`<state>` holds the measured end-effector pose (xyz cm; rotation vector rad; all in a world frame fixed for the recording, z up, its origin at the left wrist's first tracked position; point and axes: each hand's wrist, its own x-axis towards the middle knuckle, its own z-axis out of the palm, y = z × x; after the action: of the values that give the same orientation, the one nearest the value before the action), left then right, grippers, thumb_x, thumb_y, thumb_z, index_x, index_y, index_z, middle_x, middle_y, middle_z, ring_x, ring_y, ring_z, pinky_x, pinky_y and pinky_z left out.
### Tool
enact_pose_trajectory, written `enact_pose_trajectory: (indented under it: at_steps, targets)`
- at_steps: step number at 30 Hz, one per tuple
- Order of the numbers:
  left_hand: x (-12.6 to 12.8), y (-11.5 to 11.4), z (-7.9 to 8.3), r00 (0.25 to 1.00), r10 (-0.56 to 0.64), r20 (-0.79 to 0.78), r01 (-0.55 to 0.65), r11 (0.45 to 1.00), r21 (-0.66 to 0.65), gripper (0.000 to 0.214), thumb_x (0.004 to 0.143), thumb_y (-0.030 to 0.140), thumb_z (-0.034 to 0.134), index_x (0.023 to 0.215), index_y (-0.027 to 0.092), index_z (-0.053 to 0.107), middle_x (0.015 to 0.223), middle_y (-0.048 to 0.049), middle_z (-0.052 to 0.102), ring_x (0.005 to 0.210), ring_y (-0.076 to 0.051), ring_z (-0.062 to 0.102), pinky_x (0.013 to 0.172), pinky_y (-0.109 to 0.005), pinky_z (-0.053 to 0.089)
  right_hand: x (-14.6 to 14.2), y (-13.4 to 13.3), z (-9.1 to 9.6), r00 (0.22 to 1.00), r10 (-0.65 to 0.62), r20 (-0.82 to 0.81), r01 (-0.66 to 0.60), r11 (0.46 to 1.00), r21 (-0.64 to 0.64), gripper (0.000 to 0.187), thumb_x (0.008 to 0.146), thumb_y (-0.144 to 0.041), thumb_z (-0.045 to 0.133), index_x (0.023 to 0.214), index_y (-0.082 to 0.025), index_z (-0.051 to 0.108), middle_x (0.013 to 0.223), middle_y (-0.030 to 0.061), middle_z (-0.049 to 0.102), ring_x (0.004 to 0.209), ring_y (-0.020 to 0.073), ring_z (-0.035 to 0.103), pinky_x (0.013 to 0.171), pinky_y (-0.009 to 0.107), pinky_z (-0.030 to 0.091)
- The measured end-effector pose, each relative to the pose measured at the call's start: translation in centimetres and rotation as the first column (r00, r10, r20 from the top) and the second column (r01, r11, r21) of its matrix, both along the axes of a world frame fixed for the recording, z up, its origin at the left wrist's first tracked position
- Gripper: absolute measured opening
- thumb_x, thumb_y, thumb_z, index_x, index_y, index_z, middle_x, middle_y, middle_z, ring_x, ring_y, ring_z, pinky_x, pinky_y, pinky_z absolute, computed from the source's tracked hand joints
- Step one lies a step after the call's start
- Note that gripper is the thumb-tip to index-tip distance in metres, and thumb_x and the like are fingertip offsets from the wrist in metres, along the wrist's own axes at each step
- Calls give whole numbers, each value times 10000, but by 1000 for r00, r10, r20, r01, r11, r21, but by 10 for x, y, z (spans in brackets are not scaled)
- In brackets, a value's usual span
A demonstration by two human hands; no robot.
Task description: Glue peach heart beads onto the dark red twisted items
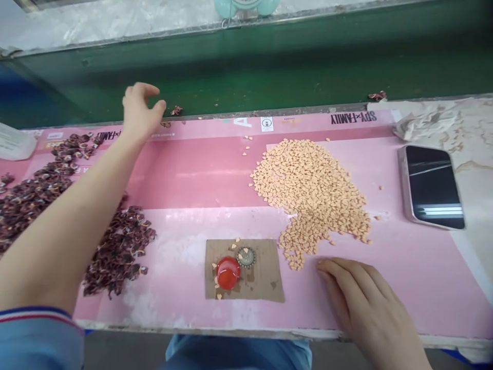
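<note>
My left hand [141, 110] reaches over the table's far edge toward the green belt, its fingers curved and apart with nothing between them. Just to its right lies a small dark-purple piece [176, 110] with lighter bits. Many similar pieces form a dark pile [129, 236], partly behind my left forearm. My right hand [362, 300] rests on the pink sheet, fingertips pinched together; whatever they may hold is hidden. Beyond it spreads a pile of tiny tan heart-shaped pieces [308, 180]. A cardboard square [265, 277] bears a red cap-like cup [228, 273] and a metal bottle cap [246, 257].
A phone [435, 187] lies at the right, by crumpled paper [425, 126]. The green belt [269, 72] runs along the back, with another dark piece [377, 96] on it. A translucent container [15, 143] stands at far left. Part of a turquoise object [246, 6] shows at the top.
</note>
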<state>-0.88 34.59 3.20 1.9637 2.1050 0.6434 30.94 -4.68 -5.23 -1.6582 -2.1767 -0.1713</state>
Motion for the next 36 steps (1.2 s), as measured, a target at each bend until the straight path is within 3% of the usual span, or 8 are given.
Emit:
enact_pose_trajectory:
  at_steps: [4, 6, 9, 10, 12, 16, 21, 36]
  targets:
    - [-12, -99, 20, 977, -211, 35, 204, 969, 140, 393, 976, 334, 572, 1205, 23, 646, 1219, 35, 721, 1249, -169, 692, 1136, -347, 492, -19, 13, 23, 987, -21, -160, 26, 999, 30, 152, 1082, -160, 506, 1040, -217, 641, 959, 80, 714, 902, 237, 657, 794, 364, 544]
    - [-10, -168, 25, 859, -507, 70, 488, 853, 185, 245, 1030, 322, 598, 1095, 117, 715, 1061, 25, 773, 1040, -144, 738, 1034, -329, 570, -36, 19, 38, 942, 84, -325, -77, 996, 35, 154, 1053, -113, 522, 995, -222, 614, 892, 50, 688, 841, 193, 659, 715, 307, 546]
    - [4, -257, 26, 547, -819, 175, 816, 568, 108, 119, 1057, 233, 624, 1016, 217, 734, 917, 19, 791, 861, -134, 723, 848, -242, 595, -71, 26, 54, 759, 134, -637, -181, 983, -8, 190, 1045, -67, 471, 997, -222, 569, 819, 5, 635, 722, 127, 642, 627, 231, 544]
    - [10, -277, 24, 488, -840, 236, 850, 519, 91, 102, 1058, 199, 624, 1014, 205, 716, 920, 4, 798, 855, -137, 725, 864, -246, 596, -83, 27, 56, 698, 142, -702, -212, 977, -12, 181, 1044, -68, 473, 1007, -220, 565, 823, 2, 634, 715, 116, 645, 616, 214, 546]
    - [18, -302, 19, 475, -808, 348, 831, 542, 124, 90, 1048, 136, 622, 1002, 186, 680, 916, -9, 803, 847, -132, 727, 903, -247, 590, -104, 27, 57, 604, 155, -782, -260, 966, -9, 179, 1023, -47, 503, 1041, -211, 572, 843, 4, 652, 736, 104, 671, 614, 186, 555]
    - [17, -322, 5, 566, -683, 462, 672, 707, 222, 94, 993, 106, 688, 961, 193, 671, 869, 5, 788, 834, -121, 715, 853, -219, 583, -125, 22, 51, 497, 163, -852, -260, 965, 33, 253, 959, 21, 567, 1066, -207, 592, 853, 10, 706, 773, 113, 726, 677, 195, 609]
    - [16, -341, -14, 571, -578, 583, 526, 803, 280, 79, 956, 131, 734, 957, 187, 678, 871, -13, 769, 832, -133, 710, 820, -226, 591, -134, 13, 43, 427, 207, -880, -201, 971, 131, 265, 944, 53, 590, 1053, -186, 619, 834, 5, 728, 770, 112, 746, 762, 223, 651]
    - [2, -354, -28, 535, -500, 682, 448, 851, 273, 89, 978, 157, 741, 914, 188, 687, 818, -6, 745, 789, -129, 688, 766, -216, 582, -136, 14, 50, 688, 222, -691, -327, 945, -22, 95, 1058, -150, 596, 999, -216, 629, 807, 8, 786, 704, 122, 791, 713, 155, 654]
